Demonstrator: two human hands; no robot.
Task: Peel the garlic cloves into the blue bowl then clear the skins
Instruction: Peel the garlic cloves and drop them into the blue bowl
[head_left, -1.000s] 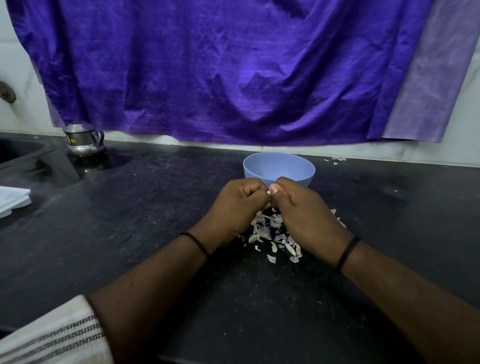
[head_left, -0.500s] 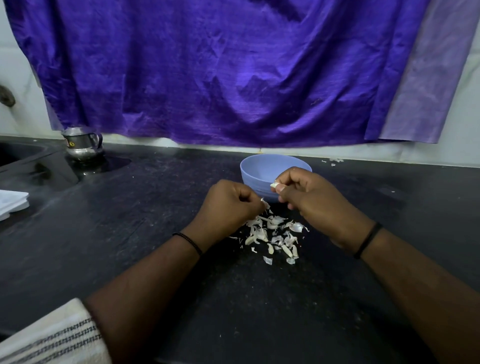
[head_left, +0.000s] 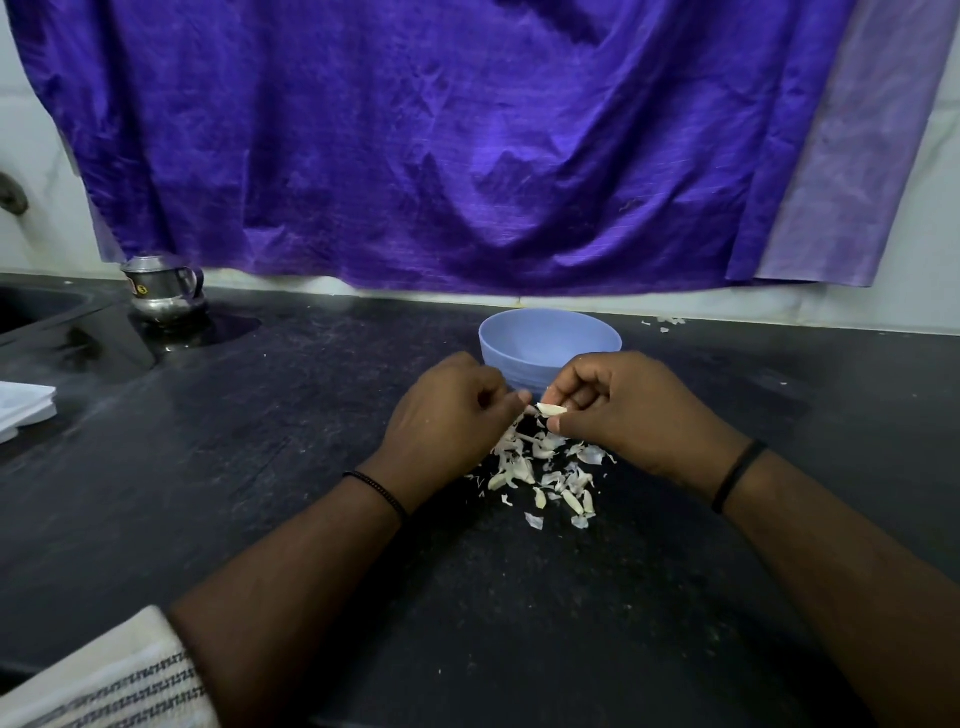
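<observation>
Right hand (head_left: 634, 410) fingers pinch garlic clove (head_left: 551, 409) before blue bowl (head_left: 549, 343); left hand (head_left: 447, 421) fingers curled, pinching clove's skin; skins (head_left: 545, 467) on worktop (head_left: 260, 467).

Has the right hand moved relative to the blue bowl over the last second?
Yes. The right hand, pinching a garlic clove, has shifted rightward and toward the blue bowl.

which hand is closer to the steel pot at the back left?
Left. The left hand sits in front of the blue bowl, on the side toward the steel pot. The right hand, pinching a garlic clove, is farther off on the far side.
</observation>
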